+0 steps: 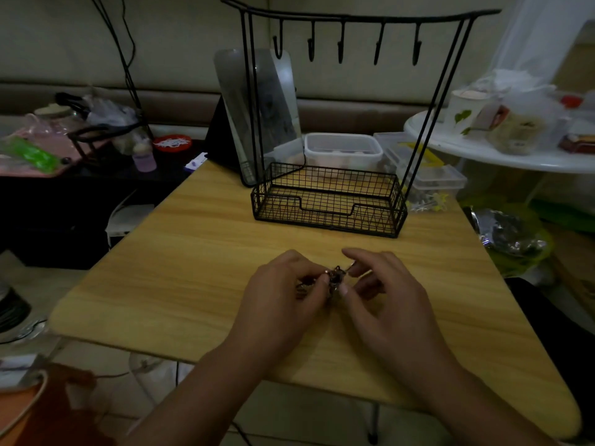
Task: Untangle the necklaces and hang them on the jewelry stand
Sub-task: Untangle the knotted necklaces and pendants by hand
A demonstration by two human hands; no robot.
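Note:
A small tangled clump of metal necklaces (335,278) sits between my two hands, just above the wooden table (199,259). My left hand (283,297) pinches the clump's left side with thumb and fingers. My right hand (386,294) pinches its right side, where a short bit of chain sticks up. Most of the chains are hidden by my fingers. The black wire jewelry stand (360,17) rises at the table's far side, with several bare hooks on its top bar and a mesh basket (325,201) at its base.
A dark panel (257,114) leans behind the stand's left leg. Clear plastic boxes (343,149) lie behind the basket. A white round table (483,149) with cups and bags stands at the right. Cluttered low surfaces fill the left side.

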